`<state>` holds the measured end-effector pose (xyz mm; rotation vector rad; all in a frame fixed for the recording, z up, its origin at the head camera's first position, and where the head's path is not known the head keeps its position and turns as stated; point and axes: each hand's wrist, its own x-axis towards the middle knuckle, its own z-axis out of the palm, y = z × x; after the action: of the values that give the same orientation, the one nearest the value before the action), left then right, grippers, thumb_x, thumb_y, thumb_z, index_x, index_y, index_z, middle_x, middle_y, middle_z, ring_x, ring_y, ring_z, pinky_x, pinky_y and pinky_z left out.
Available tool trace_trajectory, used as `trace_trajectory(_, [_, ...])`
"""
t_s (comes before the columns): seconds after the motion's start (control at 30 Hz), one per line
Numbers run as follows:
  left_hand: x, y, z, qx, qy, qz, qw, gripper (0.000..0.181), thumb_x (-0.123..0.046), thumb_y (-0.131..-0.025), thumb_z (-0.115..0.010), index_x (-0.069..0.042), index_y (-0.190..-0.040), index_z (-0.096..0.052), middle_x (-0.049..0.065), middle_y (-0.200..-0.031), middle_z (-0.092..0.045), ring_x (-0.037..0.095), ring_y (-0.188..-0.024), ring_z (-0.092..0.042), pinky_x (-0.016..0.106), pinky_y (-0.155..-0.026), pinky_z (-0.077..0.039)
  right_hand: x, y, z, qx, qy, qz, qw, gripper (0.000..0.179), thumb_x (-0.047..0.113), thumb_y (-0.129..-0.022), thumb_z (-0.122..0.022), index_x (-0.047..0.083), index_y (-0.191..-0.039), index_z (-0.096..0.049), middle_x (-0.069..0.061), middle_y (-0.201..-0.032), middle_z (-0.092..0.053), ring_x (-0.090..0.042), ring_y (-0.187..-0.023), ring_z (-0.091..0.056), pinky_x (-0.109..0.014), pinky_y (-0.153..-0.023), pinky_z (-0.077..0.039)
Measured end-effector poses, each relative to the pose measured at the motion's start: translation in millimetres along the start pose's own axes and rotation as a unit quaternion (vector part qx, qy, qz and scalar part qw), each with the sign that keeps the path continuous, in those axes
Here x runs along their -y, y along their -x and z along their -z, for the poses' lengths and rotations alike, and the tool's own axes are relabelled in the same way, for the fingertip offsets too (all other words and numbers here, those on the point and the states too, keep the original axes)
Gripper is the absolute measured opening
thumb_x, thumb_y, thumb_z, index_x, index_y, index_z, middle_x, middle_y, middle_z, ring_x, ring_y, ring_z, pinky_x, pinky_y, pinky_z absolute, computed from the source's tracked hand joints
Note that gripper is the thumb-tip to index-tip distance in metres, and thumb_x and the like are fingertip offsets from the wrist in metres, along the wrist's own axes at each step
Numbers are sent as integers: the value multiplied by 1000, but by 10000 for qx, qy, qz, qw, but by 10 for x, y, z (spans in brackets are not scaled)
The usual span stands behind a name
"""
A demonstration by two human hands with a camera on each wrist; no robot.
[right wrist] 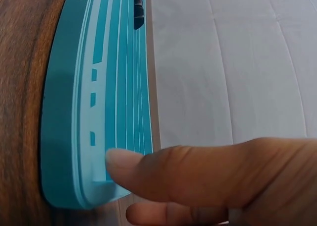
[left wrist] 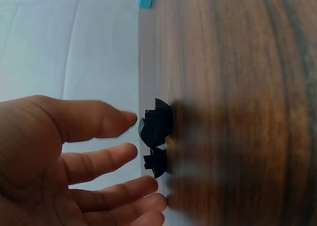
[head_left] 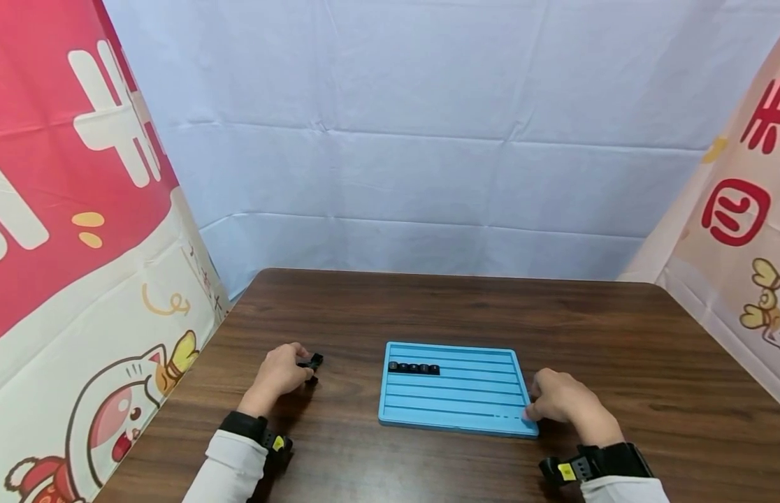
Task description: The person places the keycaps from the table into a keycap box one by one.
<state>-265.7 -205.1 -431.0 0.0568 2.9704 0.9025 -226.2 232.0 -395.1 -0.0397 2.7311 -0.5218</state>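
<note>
A light blue grooved tray (head_left: pixel 456 388) lies flat on the table, its slots running left to right. Five-piece detail aside, a short row of small black blocks (head_left: pixel 414 368) sits in an upper slot at its left. My right hand (head_left: pixel 565 402) holds the tray's near right corner, thumb on top of the rim and fingers at the outer side. Left of the tray, my left hand (head_left: pixel 282 374) reaches over small black pieces (head_left: pixel 314 361) on the table. In the left wrist view its thumb and fingers are spread beside two notched, curved black pieces (left wrist: pixel 157 124), with nothing pinched.
Dark wood table (head_left: pixel 340 447) lies under everything. A pale cloth (head_left: pixel 390 175) hangs behind its far edge, with printed cloths on the left (head_left: pixel 100 279) and right (head_left: pixel 742 265). Both wrists wear black straps with small devices.
</note>
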Motion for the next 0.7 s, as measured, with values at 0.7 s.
trace_trajectory(0.7, [40, -70, 47, 39, -178, 152, 9997, 20, -2, -82, -67, 5, -101, -65, 14, -91, -63, 24, -73, -59, 37, -62, -49, 48, 20, -49, 144, -140, 10, 9998, 19, 10, -77, -70, 3, -65, -56, -3, -50, -46, -13, -40, -42, -23, -42, -35])
